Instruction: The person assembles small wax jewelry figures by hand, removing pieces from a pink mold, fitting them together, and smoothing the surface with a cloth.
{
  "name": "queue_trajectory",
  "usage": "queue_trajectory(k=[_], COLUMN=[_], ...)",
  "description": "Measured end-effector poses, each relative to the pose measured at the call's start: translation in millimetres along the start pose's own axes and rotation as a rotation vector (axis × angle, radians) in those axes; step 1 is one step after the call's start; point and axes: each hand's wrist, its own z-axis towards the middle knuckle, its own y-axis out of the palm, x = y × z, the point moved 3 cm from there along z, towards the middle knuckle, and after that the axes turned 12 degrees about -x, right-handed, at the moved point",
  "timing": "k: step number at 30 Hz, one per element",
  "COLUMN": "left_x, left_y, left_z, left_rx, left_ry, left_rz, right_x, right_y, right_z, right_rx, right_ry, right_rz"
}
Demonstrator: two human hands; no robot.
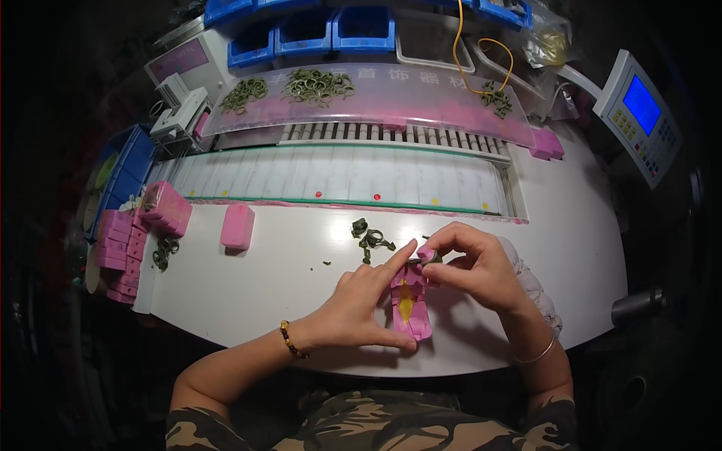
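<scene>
A pink rubber mold (410,319) with a yellow patch inside lies opened on the white table in front of me. My left hand (365,301) spans it, thumb against its near end and fingers along its far part, holding it. At the far end of the mold, my right hand (474,267) pinches thumb and fingers on a small dark green wax piece (432,258), partly hidden by the fingertips and a pink flap. Just beyond my left fingers lies a small pile of dark green wax rings (372,237).
A closed pink mold block (238,227) stands to the left, near stacked pink blocks (120,244). A slatted white panel (338,173) and rollers run behind. Green ring piles sit on a translucent shelf (406,101). Blue bins (363,30) line the back; a control panel (639,113) stands right.
</scene>
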Motion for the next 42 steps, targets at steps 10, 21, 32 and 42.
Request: queue_trajectory(k=[10,21,32,42], left_x=[11,14,9,9], left_y=[-6,-14,-14,-12], left_z=[2,7,10,9], left_rx=[-0.054,-0.105,-0.132,-0.027], left_ry=[-0.063,-0.092,-0.089,-0.013], left_rz=[0.153,0.336,0.350,0.355], right_x=[7,-10,-6,-30], right_y=[-11,-15,-33,57], right_z=[7,-32,-95,-62], right_rx=[0.245,0.328,0.219,0.260], right_ry=[-0.060,-0.086,0.177,-0.379], right_rz=[-0.616,-0.972,-1.100,-1.599])
